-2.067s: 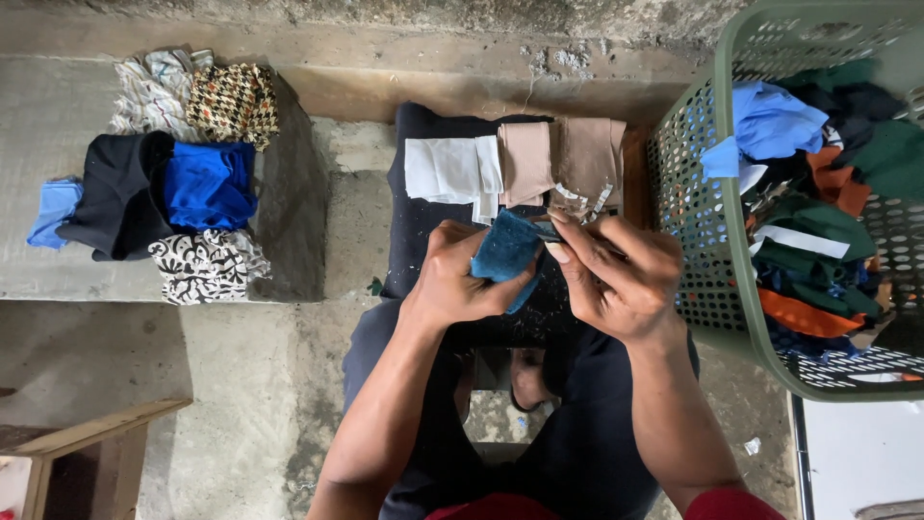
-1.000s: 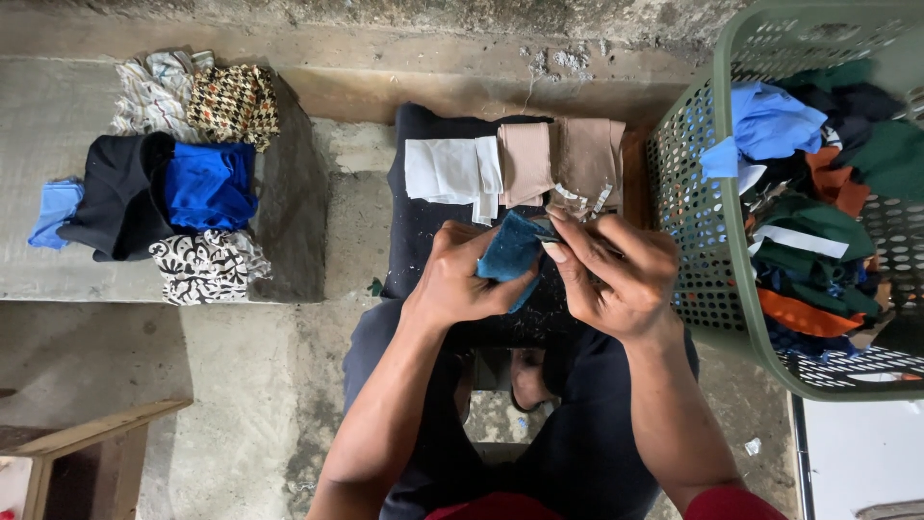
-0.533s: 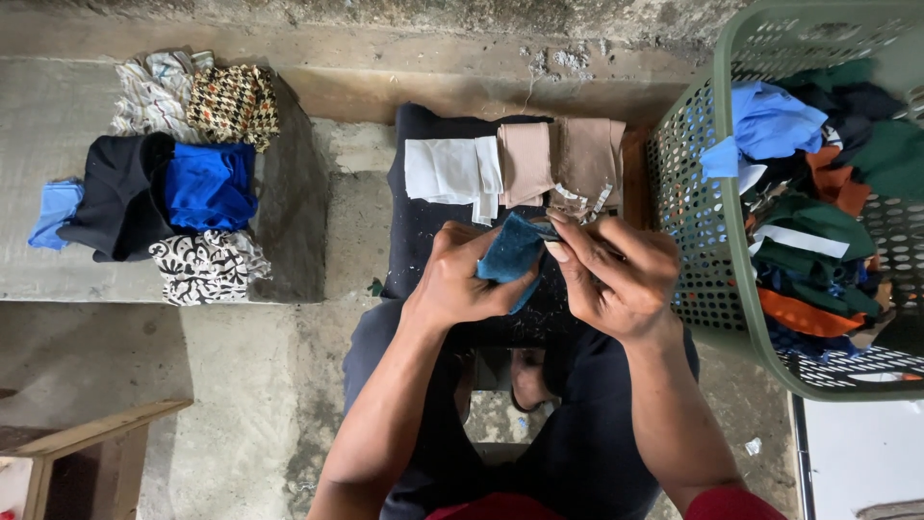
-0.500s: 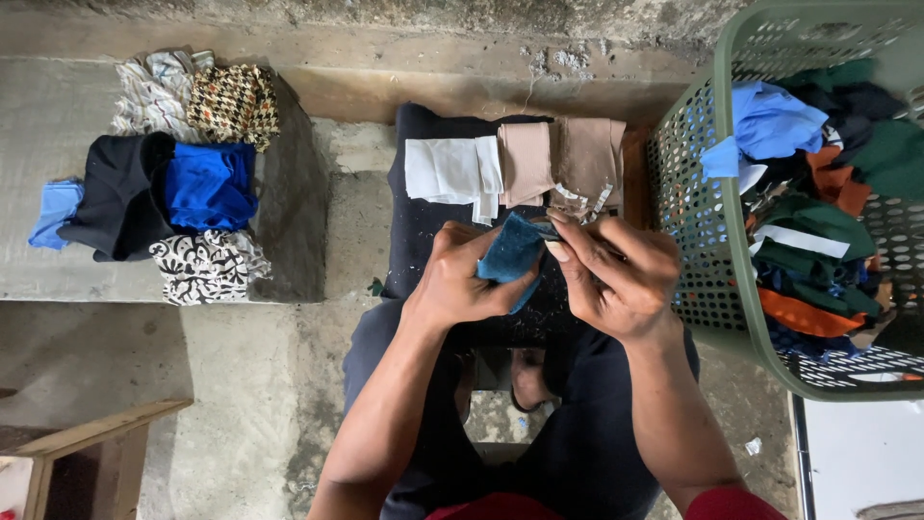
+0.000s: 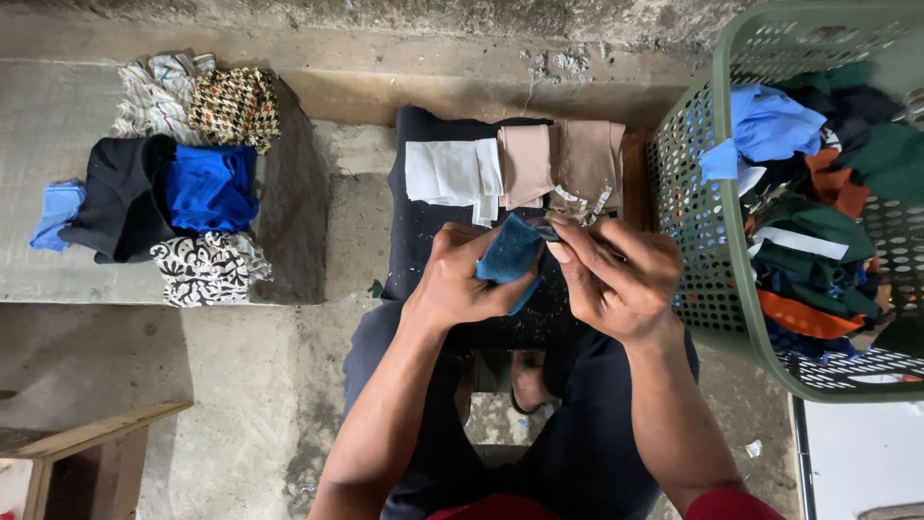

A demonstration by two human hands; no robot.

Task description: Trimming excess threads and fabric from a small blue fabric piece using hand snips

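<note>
Both hands pinch one small teal-blue fabric scrap [image 5: 508, 256] over the lap.

The left hand [image 5: 454, 285] clamps the scrap's lower left edge, the right hand [image 5: 616, 277] its upper right corner; its long axis slants between both grips, above the dark cloth [image 5: 416, 221], with the green plastic basket [image 5: 695, 214] nearer the right hand.

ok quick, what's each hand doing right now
Left hand: closed, holding the teal cloth piece.
Right hand: closed, pinching the same cloth's edge.

Small teal-blue cloth scrap [image 5: 510, 252], folded, above the dark lap
</note>
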